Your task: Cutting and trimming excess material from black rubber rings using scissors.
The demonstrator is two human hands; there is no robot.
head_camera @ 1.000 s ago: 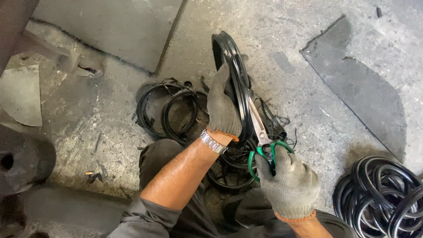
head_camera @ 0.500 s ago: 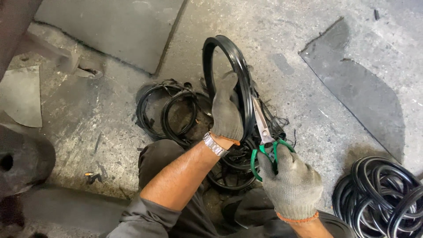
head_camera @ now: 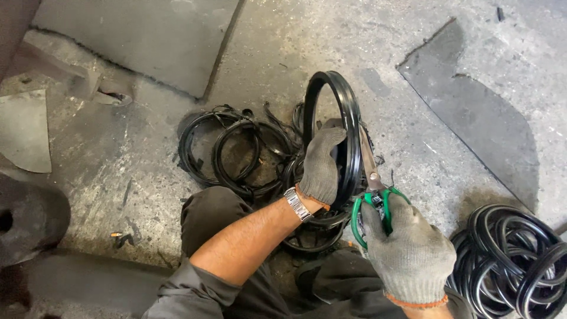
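The left hand point(head_camera: 322, 165), in a grey glove with a metal watch at the wrist, is closing its fingers around the near side of a black rubber ring point(head_camera: 339, 130) and holding it upright on edge, just right of the frame's centre. The right hand point(head_camera: 407, 251), also gloved, is gripping the green handles of a pair of shears point(head_camera: 372, 189) at about 5 o'clock from the ring; the metal blades are pointing toward 12 o'clock and lying against the ring's right rim. Whether the blades are open or shut cannot be told.

At 9 o'clock from the ring, a loose heap of thin black rings and trimmings point(head_camera: 230, 150) is lying on the stained concrete floor point(head_camera: 283, 47). At 4 o'clock, near the frame's lower right corner, a stack of thicker black rings point(head_camera: 514, 257) is sitting well apart from the hands.
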